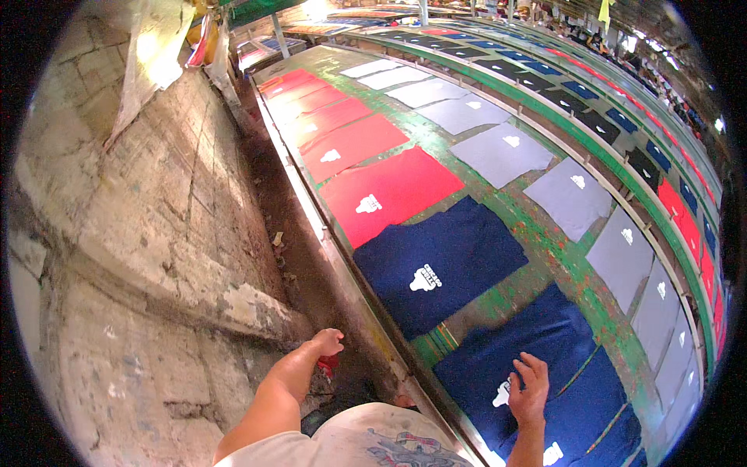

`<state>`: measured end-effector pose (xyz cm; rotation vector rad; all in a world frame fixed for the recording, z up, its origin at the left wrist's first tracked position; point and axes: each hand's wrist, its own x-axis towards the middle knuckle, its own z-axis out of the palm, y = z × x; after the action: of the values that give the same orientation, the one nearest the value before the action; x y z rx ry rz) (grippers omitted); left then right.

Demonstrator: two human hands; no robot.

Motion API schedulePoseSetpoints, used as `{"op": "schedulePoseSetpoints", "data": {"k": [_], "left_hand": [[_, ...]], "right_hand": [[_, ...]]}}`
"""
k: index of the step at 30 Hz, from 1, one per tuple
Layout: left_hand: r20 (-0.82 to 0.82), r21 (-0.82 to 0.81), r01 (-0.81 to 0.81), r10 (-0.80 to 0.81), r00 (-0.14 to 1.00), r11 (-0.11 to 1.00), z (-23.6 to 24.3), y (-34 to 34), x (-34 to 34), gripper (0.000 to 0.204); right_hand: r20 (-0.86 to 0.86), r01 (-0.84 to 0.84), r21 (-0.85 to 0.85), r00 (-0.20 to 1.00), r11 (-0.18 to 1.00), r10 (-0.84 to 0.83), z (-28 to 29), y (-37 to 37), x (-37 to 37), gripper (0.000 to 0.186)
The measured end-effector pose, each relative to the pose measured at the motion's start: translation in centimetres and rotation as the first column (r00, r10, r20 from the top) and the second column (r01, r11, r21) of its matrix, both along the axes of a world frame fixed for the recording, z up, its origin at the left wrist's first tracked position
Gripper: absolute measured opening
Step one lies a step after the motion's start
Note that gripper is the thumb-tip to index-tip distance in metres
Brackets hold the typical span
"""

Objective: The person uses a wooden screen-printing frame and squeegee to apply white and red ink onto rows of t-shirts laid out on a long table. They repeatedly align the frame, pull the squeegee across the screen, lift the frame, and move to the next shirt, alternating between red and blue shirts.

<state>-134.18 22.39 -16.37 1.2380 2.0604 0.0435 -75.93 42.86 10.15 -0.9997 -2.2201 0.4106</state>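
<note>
My right hand (529, 387) is over a navy fabric panel (548, 335) at the near end of a long green table, its fingers apart and slightly bent, with nothing seen in them. It partly covers a white print (502, 394) on that panel; whether the fingertips touch the cloth I cannot tell. My left hand (327, 342) is off the table's left edge, its fingers curled closed, and what they may hold is hidden. A small red thing (328, 363) shows just below it; I cannot tell if the two touch. Another navy panel (459, 257) with a white print lies flat farther on.
Red panels (389, 191) and grey panels (502, 152) line the green table (545, 249) beyond. A raised rail (358, 288) edges its left side. A rough wall (156, 257) stands left across a narrow gap. More tables with dark panels (576, 109) are at right.
</note>
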Motion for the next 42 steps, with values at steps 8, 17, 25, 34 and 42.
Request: {"op": "schedulePoseSetpoints", "data": {"k": [8, 17, 25, 34, 42], "left_hand": [[0.204, -0.121, -0.177, 0.199, 0.959, 0.977, -5.7, 6.1, -12.0, 0.033], [0.234, 0.049, -0.148, 0.133, 0.963, 0.988, -8.5, 11.9, -26.7, 0.038], [-0.026, -0.159, -0.056, 0.052, 0.998, 0.986, -6.6, 14.7, -36.0, 0.055], [0.010, -0.016, -0.015, 0.015, 1.000, 1.000, -0.6, 16.0, -41.8, 0.064], [0.134, -0.201, -0.188, 0.217, 0.967, 0.961, -2.1, 20.0, -50.5, 0.058]], "right_hand": [[0.043, 0.250, -0.019, 0.967, 0.968, -0.249, 1.0, -0.4, -7.0, 0.032], [0.075, 0.252, -0.070, 0.966, 0.965, -0.247, 0.9, -3.0, -25.3, 0.032], [0.113, 0.314, -0.029, 0.944, 0.949, -0.309, 2.6, -0.9, -31.4, 0.028], [-0.034, 0.387, -0.089, 0.920, 0.918, -0.391, -0.7, 5.5, -32.8, 0.022], [0.013, 0.427, 0.003, 0.904, 0.904, -0.427, -0.6, 8.6, -39.4, 0.024]]}}
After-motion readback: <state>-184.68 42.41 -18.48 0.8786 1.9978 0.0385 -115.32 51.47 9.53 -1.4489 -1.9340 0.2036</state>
